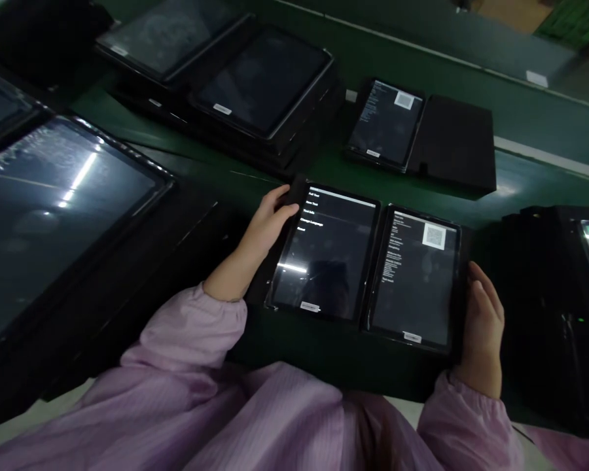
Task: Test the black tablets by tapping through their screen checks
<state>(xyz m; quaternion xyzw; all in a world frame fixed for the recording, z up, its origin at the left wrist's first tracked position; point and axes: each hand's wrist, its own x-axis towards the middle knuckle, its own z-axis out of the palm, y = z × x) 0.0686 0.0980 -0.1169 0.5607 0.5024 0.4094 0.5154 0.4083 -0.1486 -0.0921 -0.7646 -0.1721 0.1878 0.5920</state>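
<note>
Two tablets lie side by side on a low black tray (pixel 464 243) in front of me. The left tablet (pixel 324 261) shows a dark screen with a short white menu. On the right tablet (pixel 417 288) are lines of small text and a QR code. My left hand (pixel 269 222) grips the tray's upper left side, thumb toward the top and fingers around the edge. At the opposite side my right hand (pixel 485 320) is closed around the right edge, its fingertips partly hidden. Both tablets carry a small white label at the bottom.
Behind stands another black tray (pixel 454 144) with one lit tablet (pixel 387 124) on its left half. Stacked dark-screened tablets (pixel 265 82) fill the back left. A large glossy screen (pixel 63 203) is at left; black devices (pixel 544 281) stand at right.
</note>
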